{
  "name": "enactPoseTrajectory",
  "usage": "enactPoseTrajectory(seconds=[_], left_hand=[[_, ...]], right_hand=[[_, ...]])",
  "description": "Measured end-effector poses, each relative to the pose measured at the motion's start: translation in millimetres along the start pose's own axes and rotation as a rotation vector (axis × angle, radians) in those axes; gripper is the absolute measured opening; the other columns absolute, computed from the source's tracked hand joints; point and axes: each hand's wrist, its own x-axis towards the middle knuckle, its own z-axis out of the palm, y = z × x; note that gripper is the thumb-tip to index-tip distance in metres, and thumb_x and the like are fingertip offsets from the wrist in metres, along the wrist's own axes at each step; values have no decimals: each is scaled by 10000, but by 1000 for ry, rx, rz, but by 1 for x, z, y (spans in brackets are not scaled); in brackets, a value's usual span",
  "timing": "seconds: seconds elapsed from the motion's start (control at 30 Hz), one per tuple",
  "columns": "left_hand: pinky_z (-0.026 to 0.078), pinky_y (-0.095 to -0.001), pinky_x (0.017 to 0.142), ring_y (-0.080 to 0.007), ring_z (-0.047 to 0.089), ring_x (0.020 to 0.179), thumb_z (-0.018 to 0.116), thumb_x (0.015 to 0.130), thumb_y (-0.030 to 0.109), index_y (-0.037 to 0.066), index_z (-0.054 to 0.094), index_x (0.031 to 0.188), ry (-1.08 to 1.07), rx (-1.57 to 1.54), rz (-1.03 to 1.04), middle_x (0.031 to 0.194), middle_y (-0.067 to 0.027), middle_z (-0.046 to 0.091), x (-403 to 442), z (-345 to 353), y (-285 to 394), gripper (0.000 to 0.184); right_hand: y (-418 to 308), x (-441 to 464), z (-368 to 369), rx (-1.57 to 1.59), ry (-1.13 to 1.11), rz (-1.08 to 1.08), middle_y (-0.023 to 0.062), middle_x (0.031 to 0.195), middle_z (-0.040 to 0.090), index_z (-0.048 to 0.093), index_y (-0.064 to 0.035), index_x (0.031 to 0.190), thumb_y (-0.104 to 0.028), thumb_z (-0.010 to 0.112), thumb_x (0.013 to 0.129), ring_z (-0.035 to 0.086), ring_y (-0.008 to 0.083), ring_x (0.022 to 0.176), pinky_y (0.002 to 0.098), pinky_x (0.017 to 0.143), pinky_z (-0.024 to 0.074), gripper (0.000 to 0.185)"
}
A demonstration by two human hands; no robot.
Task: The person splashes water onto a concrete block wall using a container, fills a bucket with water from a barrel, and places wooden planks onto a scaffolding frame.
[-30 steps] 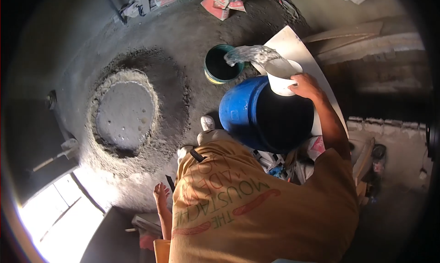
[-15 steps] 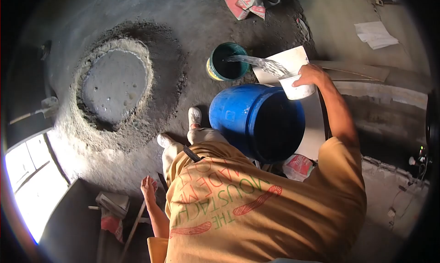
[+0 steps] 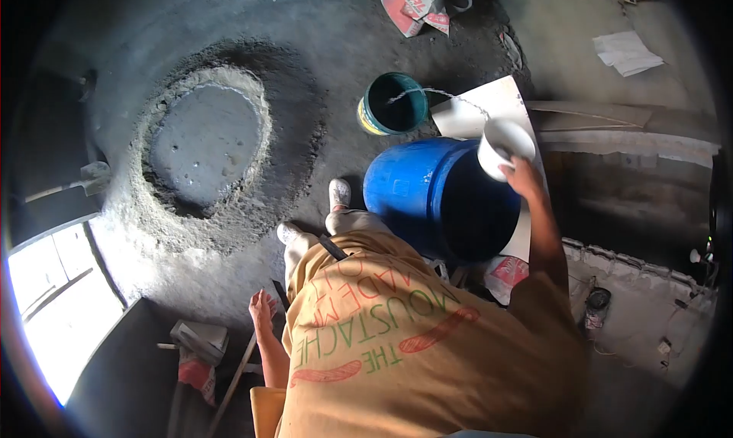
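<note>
Above the near rim of the blue barrel (image 3: pixel 401 182), my right hand (image 3: pixel 521 176) grips a white tub (image 3: pixel 513 142) by its side. The tub is tilted, and a thin stream of water arcs from its lip into the dark green bucket (image 3: pixel 372 111) on the floor. The barrel's wide opening faces up and looks dark inside; its contents are hidden. My left hand (image 3: pixel 263 308) hangs low beside my body, fingers loosely bent and apart, holding nothing.
A ring of grey mix (image 3: pixel 267 132) surrounds wet grey liquid on the floor at left. Behind the barrel lies a pale board (image 3: pixel 496 102). Torn bags (image 3: pixel 420 9) lie at the top, another bag (image 3: pixel 506 274) near the barrel, and a trowel-like tool (image 3: pixel 93 177) at far left.
The stream of water has thinned from a thick gush to a narrow trickle. My right hand has shifted lower on the tub, whose opening now shows more. The camera view has shifted slightly.
</note>
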Motion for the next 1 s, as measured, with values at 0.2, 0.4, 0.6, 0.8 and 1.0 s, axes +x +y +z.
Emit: enactPoseTrajectory(seconds=[0.2, 0.4, 0.6, 0.8, 1.0], left_hand=[[473, -288, 565, -159, 641, 728, 617, 883, 383, 98, 591, 1135, -35, 163, 114, 924, -39, 639, 20, -19, 46, 382], [487, -295, 593, -172, 659, 792, 593, 908, 368, 83, 591, 1132, 18, 204, 284, 949, -52, 648, 8, -9, 124, 362], [503, -295, 606, -177, 664, 789, 582, 924, 339, 77, 593, 1146, 40, 232, 375, 954, -58, 656, -27, 8, 138, 344], [476, -269, 522, -155, 641, 696, 597, 908, 367, 75, 588, 1113, 22, 197, 190, 922, -39, 646, -31, 1, 75, 358], [530, -328, 680, -198, 646, 799, 594, 894, 364, 28, 581, 1137, -92, 510, 449, 977, -98, 644, -36, -19, 44, 416]], right_hand=[[21, -53, 68, -16, -324, 101, 179, 1059, 659, 668, -47, 1045, -437, 679, 790, 616, 340, 1029, 429, 873, 477, 466], [10, -34, 100, -277, -624, 16, 127, 1088, 674, 692, -81, 1051, -430, 754, 713, 629, 265, 1061, 386, 901, 493, 490], [9, 5, 128, -247, -674, -46, 133, 1090, 677, 704, -69, 1023, -419, 823, 634, 636, 284, 1054, 365, 910, 501, 537], [17, 22, 186, -158, -487, -41, 143, 1022, 682, 712, -63, 951, -388, 723, 735, 647, 321, 993, 403, 879, 508, 390], [28, -5, 263, 260, -49, -6, 225, 913, 657, 667, -23, 883, -230, 583, 796, 637, 405, 877, 487, 779, 506, 239]])
